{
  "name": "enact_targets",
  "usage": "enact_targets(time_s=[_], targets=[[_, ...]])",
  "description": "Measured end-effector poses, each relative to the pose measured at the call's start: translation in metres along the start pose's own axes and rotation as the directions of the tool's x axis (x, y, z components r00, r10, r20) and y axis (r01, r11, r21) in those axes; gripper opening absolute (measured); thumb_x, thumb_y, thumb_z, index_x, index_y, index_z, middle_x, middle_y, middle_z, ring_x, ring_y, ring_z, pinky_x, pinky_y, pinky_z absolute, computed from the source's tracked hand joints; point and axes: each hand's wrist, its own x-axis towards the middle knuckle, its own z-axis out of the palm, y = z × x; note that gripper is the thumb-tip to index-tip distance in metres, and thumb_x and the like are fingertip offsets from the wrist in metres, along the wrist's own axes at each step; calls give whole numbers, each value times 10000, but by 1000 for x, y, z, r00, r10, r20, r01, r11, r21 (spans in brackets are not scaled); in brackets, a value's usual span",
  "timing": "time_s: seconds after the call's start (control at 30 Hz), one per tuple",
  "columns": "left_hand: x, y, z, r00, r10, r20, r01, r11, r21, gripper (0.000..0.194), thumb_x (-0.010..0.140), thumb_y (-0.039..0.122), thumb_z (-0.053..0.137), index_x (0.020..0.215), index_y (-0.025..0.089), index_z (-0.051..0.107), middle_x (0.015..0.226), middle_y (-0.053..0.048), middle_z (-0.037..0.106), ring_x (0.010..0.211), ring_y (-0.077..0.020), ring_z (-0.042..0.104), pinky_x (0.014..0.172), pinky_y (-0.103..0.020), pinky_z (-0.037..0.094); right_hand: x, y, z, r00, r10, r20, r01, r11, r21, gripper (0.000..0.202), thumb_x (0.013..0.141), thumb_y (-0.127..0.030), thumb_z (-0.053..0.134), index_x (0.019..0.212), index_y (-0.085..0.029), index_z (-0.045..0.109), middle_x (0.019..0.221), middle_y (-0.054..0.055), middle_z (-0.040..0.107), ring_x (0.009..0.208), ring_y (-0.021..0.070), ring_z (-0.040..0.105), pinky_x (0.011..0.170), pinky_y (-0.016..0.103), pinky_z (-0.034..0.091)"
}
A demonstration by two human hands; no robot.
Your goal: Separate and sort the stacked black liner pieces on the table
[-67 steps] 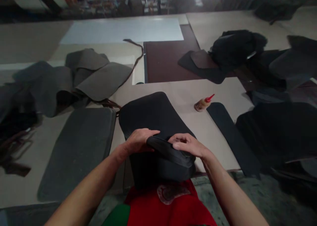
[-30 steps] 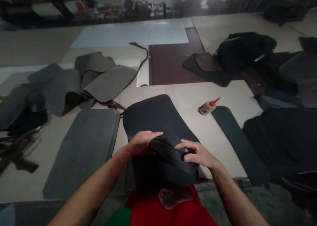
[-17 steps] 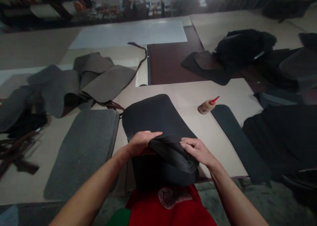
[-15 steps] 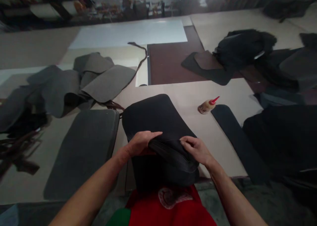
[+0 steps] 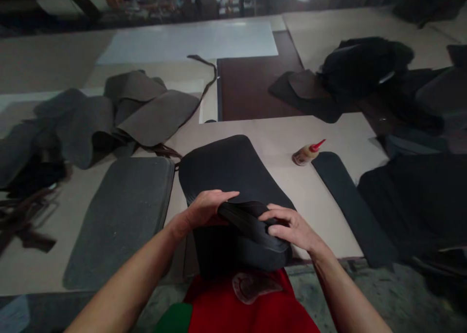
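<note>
A black fabric piece [image 5: 229, 165] lies over the table's front edge, its near part folded up against my body. My left hand [image 5: 209, 207] grips the fold's left end, thumb beneath and index finger stretched over the top. At the fold's right side, my right hand [image 5: 290, 226] has its fingers and thumb on the raised edge, spread a little apart around the cloth. Between the hands the layers gape slightly. What lies inside the fold is too dark to make out.
Left of the fabric lies a stack of dark grey panels [image 5: 120, 221], with loose grey pieces [image 5: 156, 119] behind. A red-tipped glue bottle [image 5: 305, 155] stands to the right, beside a dark strip [image 5: 350, 201]. Black material [image 5: 419, 201] covers the far right.
My right hand has shifted slightly left and its fingers have spread from a pinch. The fold's edge is lifted more between the hands. My left hand keeps its hold.
</note>
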Motion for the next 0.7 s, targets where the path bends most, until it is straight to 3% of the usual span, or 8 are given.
enact_targets(time_s=[0.2, 0.43, 0.63, 0.7], targets=[[1, 3, -3, 1000, -5, 1, 5, 1000, -15, 813, 755, 526, 737, 1452, 207, 464, 1020, -70, 673, 842, -232, 636, 725, -307, 457, 3, 3, 0, 999, 28, 16, -28, 1000, -1, 367, 916, -540, 609, 942, -224, 793, 820, 33, 580, 794, 185, 543, 705, 298, 398], [1, 4, -3, 1000, -5, -6, 5, 1000, -21, 806, 766, 546, 732, 1450, 215, 464, 985, -60, 675, 818, -221, 627, 702, -297, 446, 2, 7, 0, 995, 101, -12, -102, 993, -66, 462, 843, -644, 641, 979, -234, 806, 878, 85, 676, 891, 266, 591, 778, 357, 447], [1, 4, -4, 1000, 0, 4, 0, 1000, -24, 811, 768, 527, 735, 1458, 207, 454, 1008, -72, 676, 854, -233, 637, 727, -306, 460, 4, 6, 3, 998, 69, 4, -69, 997, -42, 411, 949, -528, 556, 836, -196, 770, 803, 40, 604, 747, 178, 539, 690, 298, 435], [1, 4, -4, 1000, 3, 6, -3, 1000, -14, 811, 770, 539, 725, 1457, 204, 456, 1022, -79, 672, 856, -236, 636, 735, -308, 466, 4, 12, 7, 992, 101, -75, -102, 995, -16, 357, 953, -482, 560, 868, -193, 752, 825, 33, 631, 738, 169, 550, 696, 293, 449]])
